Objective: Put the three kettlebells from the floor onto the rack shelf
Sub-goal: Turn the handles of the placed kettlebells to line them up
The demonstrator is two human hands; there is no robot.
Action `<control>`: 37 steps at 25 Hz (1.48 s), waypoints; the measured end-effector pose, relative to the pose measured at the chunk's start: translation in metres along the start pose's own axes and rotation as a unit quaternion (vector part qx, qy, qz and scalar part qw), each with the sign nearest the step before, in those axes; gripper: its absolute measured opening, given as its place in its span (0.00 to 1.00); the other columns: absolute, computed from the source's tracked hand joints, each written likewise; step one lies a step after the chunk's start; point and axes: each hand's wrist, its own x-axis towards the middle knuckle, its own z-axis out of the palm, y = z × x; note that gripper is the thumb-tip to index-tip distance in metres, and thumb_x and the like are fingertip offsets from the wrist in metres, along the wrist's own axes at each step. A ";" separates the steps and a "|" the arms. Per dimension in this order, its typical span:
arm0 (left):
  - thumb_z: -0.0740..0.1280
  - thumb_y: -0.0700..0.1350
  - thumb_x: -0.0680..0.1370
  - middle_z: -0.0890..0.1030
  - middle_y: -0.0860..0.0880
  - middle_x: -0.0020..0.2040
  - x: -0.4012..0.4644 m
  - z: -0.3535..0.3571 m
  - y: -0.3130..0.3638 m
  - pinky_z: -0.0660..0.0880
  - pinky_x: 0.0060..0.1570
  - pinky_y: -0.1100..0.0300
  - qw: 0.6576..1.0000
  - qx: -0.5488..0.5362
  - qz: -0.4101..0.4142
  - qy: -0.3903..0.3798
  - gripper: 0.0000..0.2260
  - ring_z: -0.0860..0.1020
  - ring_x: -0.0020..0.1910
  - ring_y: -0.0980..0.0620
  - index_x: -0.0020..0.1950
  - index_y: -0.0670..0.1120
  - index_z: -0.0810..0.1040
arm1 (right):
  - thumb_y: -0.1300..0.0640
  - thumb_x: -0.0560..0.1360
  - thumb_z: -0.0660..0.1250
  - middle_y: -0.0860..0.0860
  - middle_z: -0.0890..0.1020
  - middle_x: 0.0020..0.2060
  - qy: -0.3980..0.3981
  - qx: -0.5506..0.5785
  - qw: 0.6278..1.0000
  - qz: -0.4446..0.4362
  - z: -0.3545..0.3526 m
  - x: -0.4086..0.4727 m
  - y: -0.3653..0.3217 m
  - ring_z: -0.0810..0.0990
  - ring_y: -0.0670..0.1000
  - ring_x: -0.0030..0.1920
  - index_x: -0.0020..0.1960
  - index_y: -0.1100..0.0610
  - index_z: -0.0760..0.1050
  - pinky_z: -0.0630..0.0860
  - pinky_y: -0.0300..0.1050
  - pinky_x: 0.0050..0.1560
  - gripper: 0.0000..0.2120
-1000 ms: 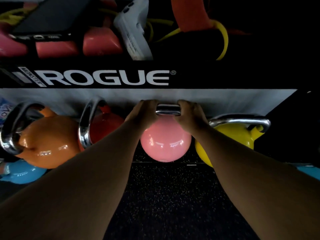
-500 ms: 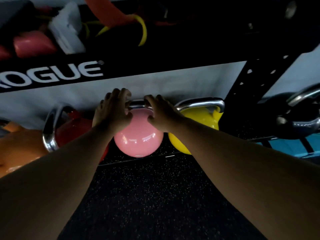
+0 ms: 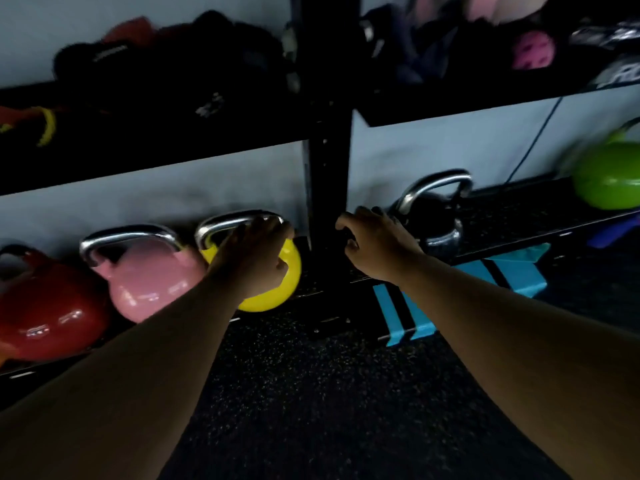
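The pink kettlebell [image 3: 149,285] stands on the low rack shelf [image 3: 519,220] between a red kettlebell [image 3: 45,306] and a yellow kettlebell [image 3: 280,289], all with chrome handles. My left hand [image 3: 256,258] is off the pink one and hovers over the yellow kettlebell's handle, fingers loose, gripping nothing. My right hand [image 3: 377,240] hangs beside the black rack upright [image 3: 329,150], fingers loosely curled and empty, just in front of a black kettlebell [image 3: 436,223].
A green kettlebell [image 3: 609,181] sits farther right on the shelf. The upper shelf holds dark bags, bands and a pink ball [image 3: 531,51]. A blue striped object [image 3: 519,271] lies under the shelf. Black speckled rubber floor [image 3: 311,393] is below my arms.
Both hands have let go of the pink kettlebell's handle, leaving it on the shelf. The view and both hands have swung right, past the yellow kettlebell to the upright.
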 end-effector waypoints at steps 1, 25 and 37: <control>0.67 0.47 0.68 0.76 0.48 0.60 0.010 -0.004 0.025 0.70 0.55 0.49 1.000 -0.003 -0.003 -0.004 0.20 0.73 0.61 0.43 0.60 0.50 0.73 | 0.56 0.72 0.63 0.56 0.78 0.57 -0.003 -0.013 1.000 0.008 -0.015 -0.013 0.025 0.74 0.62 0.59 0.59 0.52 0.75 0.73 0.55 0.57 0.16; 0.56 0.46 0.82 0.63 0.41 0.70 0.272 0.107 0.211 0.72 0.52 0.43 0.977 -0.174 -0.107 -0.059 0.17 0.67 0.63 0.36 0.70 0.46 0.62 | 0.36 0.78 0.52 0.59 0.70 0.64 -0.069 0.034 0.993 0.092 -0.023 0.074 0.303 0.71 0.61 0.61 0.70 0.49 0.60 0.74 0.58 0.55 0.26; 0.55 0.72 0.73 0.48 0.38 0.78 0.286 0.110 0.250 0.64 0.66 0.40 0.700 -0.517 -0.492 0.008 0.40 0.56 0.74 0.34 0.78 0.52 0.49 | 0.29 0.72 0.57 0.55 0.80 0.47 -0.095 0.231 0.958 0.140 -0.023 0.079 0.307 0.82 0.54 0.41 0.57 0.54 0.69 0.78 0.47 0.34 0.30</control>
